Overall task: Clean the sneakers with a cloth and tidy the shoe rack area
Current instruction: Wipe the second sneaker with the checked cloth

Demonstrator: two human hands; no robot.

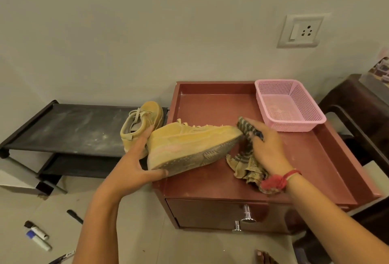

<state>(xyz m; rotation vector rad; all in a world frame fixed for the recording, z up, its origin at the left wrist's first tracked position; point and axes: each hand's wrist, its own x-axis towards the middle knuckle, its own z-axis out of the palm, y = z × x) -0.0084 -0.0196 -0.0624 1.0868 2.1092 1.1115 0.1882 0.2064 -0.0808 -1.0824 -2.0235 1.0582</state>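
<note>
Fingers and thumb of the left hand clasp the heel of a tan sneaker, tilted with its sole showing over the table's left edge. The right hand grips a striped cloth against its toe. The other sneaker sits on the shoe rack.

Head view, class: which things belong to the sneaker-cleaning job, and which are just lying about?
Job: held sneaker, in left hand; cloth, in right hand; second sneaker; shoe rack.
Lying about: pink basket; markers; pen; wall socket.
</note>
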